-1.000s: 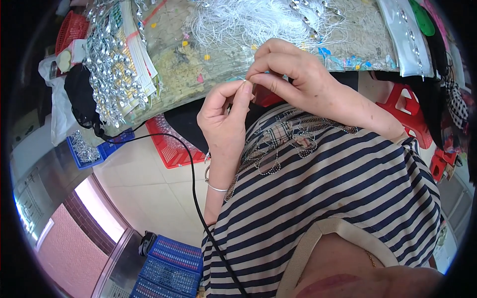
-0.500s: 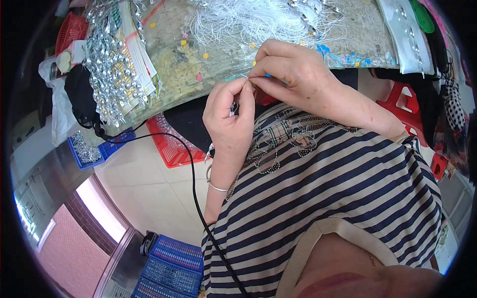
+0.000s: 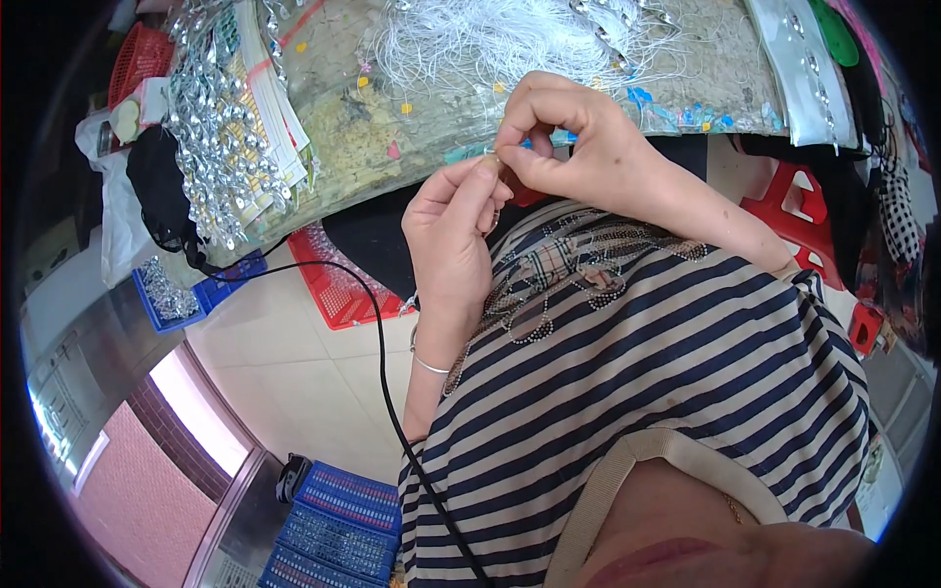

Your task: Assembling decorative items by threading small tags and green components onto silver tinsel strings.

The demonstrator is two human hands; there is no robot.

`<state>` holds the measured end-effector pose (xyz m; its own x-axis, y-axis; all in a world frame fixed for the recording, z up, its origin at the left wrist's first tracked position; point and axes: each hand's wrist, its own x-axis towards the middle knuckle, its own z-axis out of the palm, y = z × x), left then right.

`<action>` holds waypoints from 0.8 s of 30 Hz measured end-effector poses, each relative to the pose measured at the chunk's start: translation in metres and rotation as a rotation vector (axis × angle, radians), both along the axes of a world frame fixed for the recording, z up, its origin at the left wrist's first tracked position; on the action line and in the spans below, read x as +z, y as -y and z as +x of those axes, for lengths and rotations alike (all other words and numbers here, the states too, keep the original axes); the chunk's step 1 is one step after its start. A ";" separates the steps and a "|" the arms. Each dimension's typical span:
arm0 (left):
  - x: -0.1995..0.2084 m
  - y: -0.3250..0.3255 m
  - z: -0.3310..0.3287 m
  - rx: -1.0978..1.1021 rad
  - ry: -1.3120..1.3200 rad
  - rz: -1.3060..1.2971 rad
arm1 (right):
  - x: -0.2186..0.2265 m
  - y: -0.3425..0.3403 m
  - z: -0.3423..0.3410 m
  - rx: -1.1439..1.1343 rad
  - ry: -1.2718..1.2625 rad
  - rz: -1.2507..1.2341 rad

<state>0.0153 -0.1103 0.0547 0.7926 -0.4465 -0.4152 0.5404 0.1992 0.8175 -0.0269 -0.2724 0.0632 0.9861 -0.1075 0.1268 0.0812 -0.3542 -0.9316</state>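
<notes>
My left hand (image 3: 451, 225) and my right hand (image 3: 578, 142) meet at the near edge of the worktable, fingertips almost touching. Thumb and forefinger are pinched together on each hand, and what sits between them is too small to make out. The other fingers of the left hand curl inward, while those of the right arch above its thumb. Just beyond the hands, a loose heap of white thread (image 3: 480, 44) lies on the worn, stained table cover (image 3: 343, 147). Strands of silvery faceted beads (image 3: 211, 147) hang over the table's left side.
A strip of clear beads on white backing (image 3: 809, 73) lies at the right. Below the table are a red basket (image 3: 338, 294) and a blue tray of beads (image 3: 167, 294). A black cable (image 3: 380, 343) runs past my left forearm. A red stool (image 3: 794, 201) stands right.
My left hand has turned, its thumb now lying forward along the forefinger. The right hand's fingers have opened a little from the palm, its pinch staying near the left fingertips.
</notes>
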 end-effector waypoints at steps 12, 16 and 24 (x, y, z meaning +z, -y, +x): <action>0.005 0.002 -0.003 0.024 0.176 0.129 | -0.006 0.006 -0.006 0.067 -0.195 0.326; 0.004 0.002 -0.005 -0.004 0.357 0.206 | 0.000 0.007 -0.006 0.081 -0.202 0.239; 0.004 0.001 -0.003 -0.066 0.393 0.320 | -0.006 0.008 -0.004 0.065 -0.245 0.346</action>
